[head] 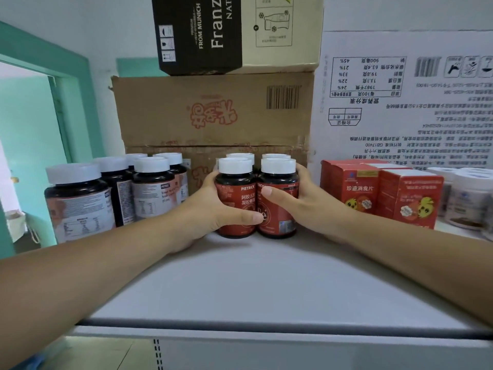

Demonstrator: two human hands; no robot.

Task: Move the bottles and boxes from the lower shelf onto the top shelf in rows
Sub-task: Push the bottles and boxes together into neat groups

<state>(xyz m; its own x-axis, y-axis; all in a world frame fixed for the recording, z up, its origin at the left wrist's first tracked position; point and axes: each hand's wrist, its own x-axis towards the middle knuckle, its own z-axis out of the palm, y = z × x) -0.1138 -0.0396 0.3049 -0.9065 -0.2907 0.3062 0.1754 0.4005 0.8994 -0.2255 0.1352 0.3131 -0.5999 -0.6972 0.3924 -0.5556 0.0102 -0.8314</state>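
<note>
Bottles (256, 201), four red, stand on the top shelf (266, 279), fingers (248, 216) of my left hand (210, 209) and right hand (309, 206) curled round them. Other bottles (106, 193) and boxes (381, 193) already stand beside; lower shelf unseen.

A: From where does the head view look?
B: From the person's head, wide-angle, facing forward and slightly down across the top shelf (266, 284), near; stacked cartons (213, 116) close the background.

A teal door frame (40, 48) edges the pale wall (112, 28) beside stacked cartons (213, 121).
</note>
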